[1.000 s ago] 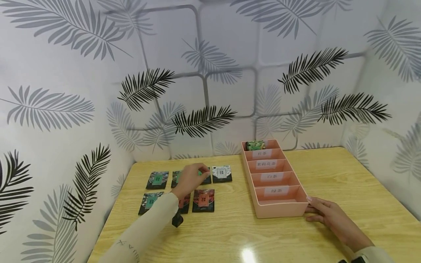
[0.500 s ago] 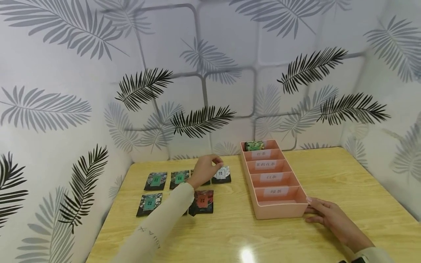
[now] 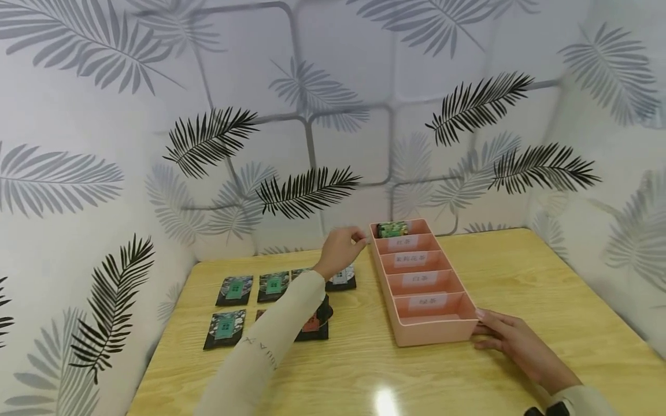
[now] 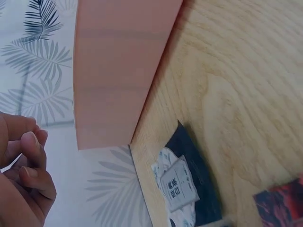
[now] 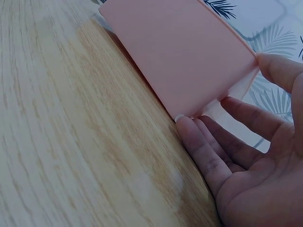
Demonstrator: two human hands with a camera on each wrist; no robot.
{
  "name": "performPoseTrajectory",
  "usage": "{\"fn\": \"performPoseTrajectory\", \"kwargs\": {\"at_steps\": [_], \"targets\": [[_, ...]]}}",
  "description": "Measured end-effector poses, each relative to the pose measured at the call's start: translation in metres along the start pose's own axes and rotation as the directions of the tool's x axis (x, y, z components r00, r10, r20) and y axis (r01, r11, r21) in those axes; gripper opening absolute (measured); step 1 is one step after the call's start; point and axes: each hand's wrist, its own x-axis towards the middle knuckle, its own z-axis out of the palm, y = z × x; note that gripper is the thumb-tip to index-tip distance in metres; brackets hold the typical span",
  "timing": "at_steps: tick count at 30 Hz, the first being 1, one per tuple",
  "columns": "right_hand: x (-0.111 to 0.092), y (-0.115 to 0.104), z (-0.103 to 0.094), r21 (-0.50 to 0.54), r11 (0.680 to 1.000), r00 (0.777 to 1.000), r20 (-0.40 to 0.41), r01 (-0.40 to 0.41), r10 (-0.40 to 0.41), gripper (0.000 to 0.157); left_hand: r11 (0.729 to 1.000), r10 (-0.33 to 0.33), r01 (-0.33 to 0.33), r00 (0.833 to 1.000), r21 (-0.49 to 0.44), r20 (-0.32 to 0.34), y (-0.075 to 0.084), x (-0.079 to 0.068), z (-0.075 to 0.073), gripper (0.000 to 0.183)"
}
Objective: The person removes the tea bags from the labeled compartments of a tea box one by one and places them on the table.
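A pink divided tray [image 3: 434, 334] stands on the table, with white paper labels on its dividers. My right hand [image 3: 522, 349] grips its front right corner. In the right wrist view the thumb [image 5: 279, 68] is at the rim and the other fingers are against the lower part. Beside the tray's far left edge is my left hand [image 3: 340, 251], raised above the table. Its fingers [image 4: 35, 182] are loosely curled, with nothing visible between them. Below that hand lies a white and black tea packet [image 4: 182, 184]. Green packets [image 3: 392, 230] sit in the tray's farthest compartment.
Several more tea packets lie left of the tray: a teal one [image 3: 225, 329], green ones [image 3: 234, 290] and red ones [image 3: 312, 326] partly hidden by the left sleeve [image 3: 270, 341]. A leaf-patterned wall covering [image 3: 354, 144] rises directly behind the wooden table [image 3: 520, 271].
My left hand has moved right and away, from over the packets to the tray's far left edge. The right hand keeps its grip on the tray. The head view has shifted slightly.
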Motion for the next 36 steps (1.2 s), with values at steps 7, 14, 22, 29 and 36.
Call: {"fn": "performPoseTrajectory", "kwargs": {"at_steps": [7, 14, 22, 29, 36], "targets": [[-0.001, -0.001, -0.003, 0.005, 1.000, 1.000, 0.006, 0.001, -0.001, 0.068, 0.999, -0.005, 0.006, 1.000, -0.033, 0.006, 0.005, 0.019, 0.011, 0.018], [0.001, -0.006, -0.005, 0.017, 1.000, 1.000, 0.028, 0.003, -0.003, 0.064, 1.000, -0.009, 0.009, 1.000, 0.001, -0.016, 0.006, 0.033, 0.020, 0.021], [0.000, -0.003, -0.010, 0.027, 0.999, 0.999, 0.033, -0.018, 0.017, 0.061, 1.000, -0.014, 0.014, 1.000, 0.003, -0.013, 0.012, 0.049, 0.032, 0.017], [-0.003, -0.001, -0.009, 0.039, 0.999, 0.999, 0.028, -0.022, 0.021, 0.060, 0.998, -0.045, 0.044, 0.999, 0.038, 0.020, 0.013, 0.060, 0.042, 0.020], [-0.002, -0.003, -0.006, 0.019, 1.000, 0.999, 0.032, -0.023, 0.023, 0.064, 0.984, -0.037, 0.029, 0.998, 0.173, 0.045, 0.012, 0.068, 0.052, 0.022]]}}
